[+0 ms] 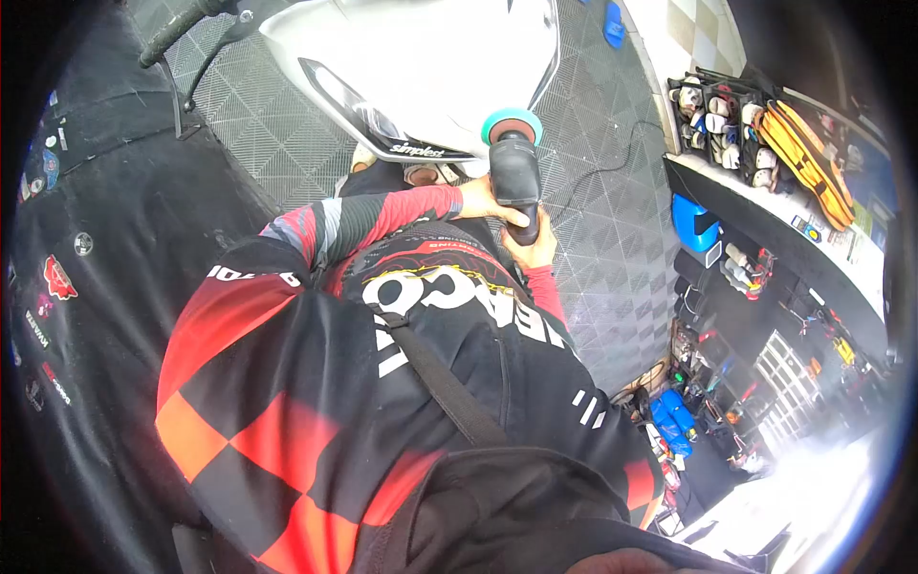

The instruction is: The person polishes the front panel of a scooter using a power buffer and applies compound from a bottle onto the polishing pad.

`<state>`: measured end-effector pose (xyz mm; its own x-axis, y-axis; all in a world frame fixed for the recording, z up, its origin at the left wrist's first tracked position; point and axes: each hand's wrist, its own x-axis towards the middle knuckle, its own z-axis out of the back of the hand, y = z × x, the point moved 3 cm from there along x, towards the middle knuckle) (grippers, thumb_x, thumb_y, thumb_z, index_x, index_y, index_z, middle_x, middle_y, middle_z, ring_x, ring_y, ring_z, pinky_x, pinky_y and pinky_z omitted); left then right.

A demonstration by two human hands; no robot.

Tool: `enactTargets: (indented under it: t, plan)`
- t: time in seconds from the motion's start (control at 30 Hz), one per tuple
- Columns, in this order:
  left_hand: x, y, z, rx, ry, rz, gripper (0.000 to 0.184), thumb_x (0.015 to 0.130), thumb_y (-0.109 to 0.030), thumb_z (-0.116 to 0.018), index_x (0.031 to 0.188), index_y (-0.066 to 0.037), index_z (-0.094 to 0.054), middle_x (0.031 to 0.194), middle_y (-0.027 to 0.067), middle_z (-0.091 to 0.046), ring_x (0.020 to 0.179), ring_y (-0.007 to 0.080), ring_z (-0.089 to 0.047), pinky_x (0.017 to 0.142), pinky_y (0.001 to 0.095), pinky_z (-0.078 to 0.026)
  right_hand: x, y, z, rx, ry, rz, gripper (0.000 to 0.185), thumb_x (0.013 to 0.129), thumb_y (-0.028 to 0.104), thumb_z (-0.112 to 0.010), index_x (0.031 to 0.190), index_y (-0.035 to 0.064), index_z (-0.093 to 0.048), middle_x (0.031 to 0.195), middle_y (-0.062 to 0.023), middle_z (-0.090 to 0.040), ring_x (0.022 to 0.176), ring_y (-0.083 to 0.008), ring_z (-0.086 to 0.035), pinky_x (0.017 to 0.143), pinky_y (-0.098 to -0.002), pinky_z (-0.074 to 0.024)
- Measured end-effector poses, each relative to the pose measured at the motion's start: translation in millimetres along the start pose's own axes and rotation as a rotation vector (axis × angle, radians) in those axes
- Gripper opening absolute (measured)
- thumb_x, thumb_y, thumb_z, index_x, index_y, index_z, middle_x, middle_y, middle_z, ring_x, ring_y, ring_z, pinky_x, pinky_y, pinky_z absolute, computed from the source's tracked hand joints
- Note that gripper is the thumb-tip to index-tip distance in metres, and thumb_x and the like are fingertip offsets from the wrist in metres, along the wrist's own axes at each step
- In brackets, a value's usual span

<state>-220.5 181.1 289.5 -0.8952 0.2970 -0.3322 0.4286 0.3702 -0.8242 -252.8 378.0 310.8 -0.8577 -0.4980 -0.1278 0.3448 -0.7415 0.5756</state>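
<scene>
A black handheld polisher (514,172) with a round teal-rimmed pad (513,125) is held in front of my torso. My left hand (486,202) grips it from the left side, near its lower body. My right hand (533,245) is closed around the rear handle. The pad overlaps the lower right edge of a white motorcycle body panel (430,57); whether it touches the panel I cannot tell. A "simplest" sticker (418,151) is on the dark strip along the panel's near edge.
A black handlebar grip (177,36) juts out at upper left. Black sheeting with stickers (115,316) lies along the left. A thin cable (612,170) crosses the grey tiled floor (612,277). At right, a counter (794,206) carries bottles (729,124) and an orange-and-black bag (808,158).
</scene>
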Motion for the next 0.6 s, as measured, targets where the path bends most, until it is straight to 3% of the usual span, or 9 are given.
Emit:
enactTargets:
  t: [0.1, 0.17, 0.37, 0.43, 0.5, 0.6]
  plan:
    - [-10, -20, 10, 0.006, -0.007, -0.021, 0.064, 0.072, -0.031, -0.091, 0.123, -0.007, -0.063, 0.120, 0.0094, -0.067, 0.115, 0.0202, -0.060, 0.103, 0.0370, -0.047, 6, 5, -11, 0.020, -0.045, 0.006, 0.079, 0.063, 0.038, -0.089, 0.128, 0.0082, -0.055, 0.107, -0.0191, -0.070, 0.095, -0.0373, -0.071, 0.083, -0.0443, -0.0573]
    - [-18, -24, 26, -0.016, -0.008, -0.088, 0.062, 0.071, -0.026, -0.092, 0.122, -0.007, -0.064, 0.118, 0.0084, -0.068, 0.113, 0.0194, -0.061, 0.101, 0.0371, -0.048, 26, 18, -16, 0.026, -0.072, 0.151, 0.080, 0.061, 0.038, -0.089, 0.128, 0.0078, -0.056, 0.108, -0.0187, -0.070, 0.095, -0.0370, -0.071, 0.082, -0.0440, -0.0577]
    - [-20, -28, 53, -0.036, -0.017, -0.165, 0.068, 0.075, -0.018, -0.089, 0.133, -0.007, -0.056, 0.124, 0.0074, -0.065, 0.117, 0.0175, -0.058, 0.102, 0.0364, -0.048, 57, 48, -14, 0.027, -0.090, 0.260, 0.078, 0.060, 0.035, -0.088, 0.126, 0.0072, -0.057, 0.108, -0.0127, -0.069, 0.093, -0.0331, -0.071, 0.078, -0.0422, -0.0581]
    - [-14, -27, 47, -0.074, 0.014, -0.229, 0.067, 0.075, -0.019, -0.089, 0.132, -0.007, -0.056, 0.123, 0.0075, -0.065, 0.118, 0.0174, -0.058, 0.102, 0.0365, -0.048, 56, 44, -9, 0.014, -0.102, 0.301, 0.076, 0.060, 0.034, -0.088, 0.124, 0.0067, -0.058, 0.108, -0.0130, -0.068, 0.093, -0.0329, -0.071, 0.077, -0.0420, -0.0580]
    - [-15, -23, 34, 0.043, -0.016, -0.102, 0.074, 0.070, -0.029, -0.093, 0.130, -0.006, -0.057, 0.126, 0.0090, -0.063, 0.118, 0.0190, -0.058, 0.104, 0.0369, -0.047, 40, 33, -4, 0.016, -0.107, 0.286, 0.076, 0.061, 0.034, -0.088, 0.124, 0.0069, -0.057, 0.107, -0.0145, -0.069, 0.094, -0.0340, -0.071, 0.078, -0.0427, -0.0581]
    - [-7, -9, 4, 0.008, -0.020, -0.014, 0.077, 0.068, -0.038, -0.093, 0.128, -0.005, -0.059, 0.128, 0.0113, -0.063, 0.121, 0.0228, -0.057, 0.108, 0.0396, -0.043, 6, -3, -8, 0.007, -0.059, 0.097, 0.077, 0.063, 0.038, -0.089, 0.125, 0.0064, -0.056, 0.103, -0.0194, -0.071, 0.090, -0.0385, -0.072, 0.077, -0.0457, -0.0585]
